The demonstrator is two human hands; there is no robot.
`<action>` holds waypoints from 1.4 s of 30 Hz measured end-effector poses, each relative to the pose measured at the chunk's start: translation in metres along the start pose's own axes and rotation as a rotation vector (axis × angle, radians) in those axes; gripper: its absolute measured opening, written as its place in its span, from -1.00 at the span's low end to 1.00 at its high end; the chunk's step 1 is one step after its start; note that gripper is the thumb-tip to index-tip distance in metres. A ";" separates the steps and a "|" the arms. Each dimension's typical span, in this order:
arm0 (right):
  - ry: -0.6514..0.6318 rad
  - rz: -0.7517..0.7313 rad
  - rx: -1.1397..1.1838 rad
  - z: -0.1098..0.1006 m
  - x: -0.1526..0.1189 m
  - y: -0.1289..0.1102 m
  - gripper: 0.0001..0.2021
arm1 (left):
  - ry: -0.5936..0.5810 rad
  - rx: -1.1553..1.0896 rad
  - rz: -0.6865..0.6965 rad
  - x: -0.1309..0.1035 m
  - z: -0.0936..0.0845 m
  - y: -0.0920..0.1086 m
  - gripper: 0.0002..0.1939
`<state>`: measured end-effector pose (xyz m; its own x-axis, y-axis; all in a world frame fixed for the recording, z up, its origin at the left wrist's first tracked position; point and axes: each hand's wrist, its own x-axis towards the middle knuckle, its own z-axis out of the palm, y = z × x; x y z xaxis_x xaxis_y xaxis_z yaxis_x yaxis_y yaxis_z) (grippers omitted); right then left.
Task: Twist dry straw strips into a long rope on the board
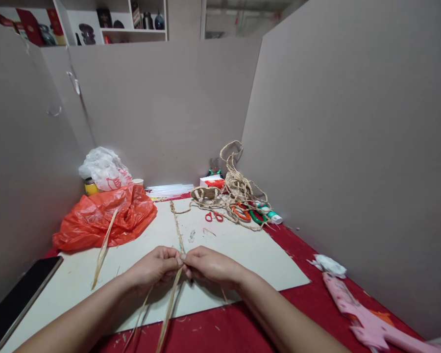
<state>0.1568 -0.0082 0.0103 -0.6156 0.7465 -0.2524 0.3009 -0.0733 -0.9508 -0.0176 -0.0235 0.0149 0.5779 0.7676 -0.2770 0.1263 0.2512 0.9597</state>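
A thin braided straw cord (177, 226) runs down the pale board toward me, its lower end between my hands. My left hand (159, 266) is closed, pinching the cord at its thumb and fingertips. Pressed right beside it, my right hand (204, 264) pinches the same spot. Loose straw strands (169, 314) hang below both hands over the board's near edge. Part of the fingers is hidden behind the thumbs. A separate bundle of straw (103, 252) lies at the left, its top on the orange plastic bag (112, 215).
Behind the pale board (264, 264) are a heap of braided cord (238, 189), red scissors (213, 216) and a white plastic bag (105, 166). A black phone (22, 299) lies left, a pink glue gun (360, 314) right. Grey partitions (150, 108) surround the red-covered table (220, 331).
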 end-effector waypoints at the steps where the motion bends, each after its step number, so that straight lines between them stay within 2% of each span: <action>1: -0.016 0.005 0.027 -0.001 0.000 0.001 -0.65 | 0.008 0.028 -0.009 0.001 -0.001 -0.001 -0.71; 5: -0.033 0.020 0.167 -0.002 0.003 0.006 -0.72 | 0.064 0.233 -0.014 0.001 -0.007 0.001 -0.69; 8: 0.034 0.084 0.174 0.004 0.006 0.008 -0.76 | 0.071 0.495 0.010 -0.004 -0.008 0.009 -0.70; 10: 0.093 0.105 0.141 0.009 0.008 0.008 -0.78 | 0.122 0.724 0.012 -0.011 -0.004 0.017 -0.71; 13: 0.152 0.101 0.165 0.017 0.007 0.007 -0.79 | 0.226 1.017 -0.024 -0.022 0.008 0.024 -0.68; 16: 0.166 0.108 0.264 0.022 0.005 0.004 -0.74 | 0.261 1.241 -0.024 -0.026 0.025 0.022 -0.63; 18: 0.141 0.126 0.325 0.024 0.004 0.003 -0.69 | 0.261 1.399 -0.042 -0.026 0.037 0.015 -0.67; 21: 0.097 0.148 0.372 0.025 0.003 0.002 -0.80 | 0.196 1.530 -0.081 -0.027 0.055 0.005 -0.60; 23: 0.073 0.149 0.378 0.023 0.002 0.002 -0.88 | 0.058 1.484 -0.079 -0.033 0.062 0.006 -0.68; 25: 0.043 0.151 0.389 0.019 0.001 0.003 -0.88 | -0.111 1.316 -0.055 -0.044 0.061 0.016 -0.81; 27: 0.006 0.158 0.417 0.014 0.000 0.002 -0.88 | -0.183 1.051 0.004 -0.050 0.050 0.029 -0.73; 28: -0.011 0.160 0.432 0.011 -0.001 0.001 -0.88 | -0.140 0.915 0.015 -0.050 0.040 0.035 -0.69; 29: -0.029 0.157 0.445 0.009 -0.002 0.000 -0.88 | -0.048 0.799 0.008 -0.047 0.030 0.039 -0.68; 30: -0.043 0.149 0.453 0.007 -0.002 -0.001 -0.88 | 0.086 0.694 0.021 -0.041 0.020 0.041 -0.69; 32: -0.056 0.125 0.456 0.004 -0.004 -0.004 -0.87 | 0.453 0.477 0.165 -0.023 0.003 0.035 -0.78; 33: -0.059 0.116 0.453 0.003 -0.004 -0.004 -0.86 | 0.507 0.355 0.190 -0.013 -0.002 0.029 -0.80; 34: -0.062 0.107 0.448 0.002 -0.004 -0.004 -0.86 | 0.450 0.213 0.142 -0.005 -0.004 0.021 -0.79; 36: -0.055 0.090 0.425 0.002 -0.004 -0.003 -0.86 | 0.258 -0.024 0.042 0.006 -0.002 0.006 -0.76; 38: -0.043 0.062 0.367 0.001 -0.003 -0.001 -0.86 | 0.168 -0.077 -0.033 0.010 0.005 -0.004 -0.73; 42: -0.037 0.031 0.191 -0.001 -0.002 0.003 -0.83 | 0.247 0.051 -0.092 0.005 0.009 -0.005 -0.73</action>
<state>0.1592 -0.0093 0.0079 -0.6357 0.7173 -0.2852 0.1789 -0.2225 -0.9584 -0.0078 -0.0257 0.0095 0.3491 0.8649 -0.3606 0.2134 0.3013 0.9293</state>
